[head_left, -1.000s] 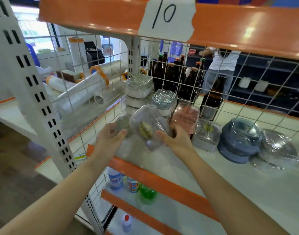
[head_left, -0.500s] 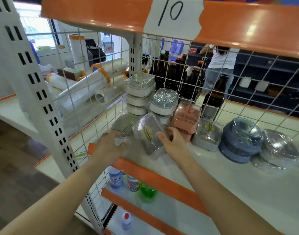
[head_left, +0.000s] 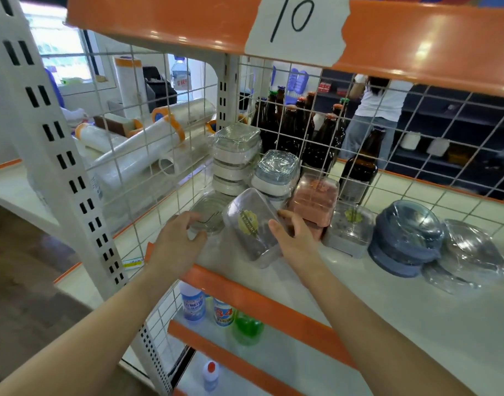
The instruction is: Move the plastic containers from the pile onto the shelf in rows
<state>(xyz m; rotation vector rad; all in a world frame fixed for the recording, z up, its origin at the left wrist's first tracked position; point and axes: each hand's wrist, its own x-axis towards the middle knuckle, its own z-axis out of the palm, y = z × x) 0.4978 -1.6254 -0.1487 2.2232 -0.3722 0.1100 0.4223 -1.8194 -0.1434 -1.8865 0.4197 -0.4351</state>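
My right hand (head_left: 295,238) grips a clear plastic container with a gold sticker (head_left: 249,224), tilted on the white shelf (head_left: 359,295). My left hand (head_left: 179,241) holds a round clear container (head_left: 209,208) at the shelf's left front corner. Behind them stand a stack of white-based containers (head_left: 235,158), a shorter stack (head_left: 276,172) and pink containers (head_left: 315,198). To the right sit a grey container with a sticker (head_left: 349,227), a blue round stack (head_left: 406,238) and clear round lids (head_left: 470,252).
Wire mesh (head_left: 165,132) closes the shelf's left side and back. Brown bottles (head_left: 296,130) stand behind the mesh. An orange shelf with a "10" label (head_left: 295,21) hangs overhead. Bottles (head_left: 192,304) sit on the lower shelf. A person (head_left: 373,110) stands in the background.
The clear stickered container came down from mid-air and now rests tilted on the shelf. My left hand moved down onto the round clear container at the front corner.
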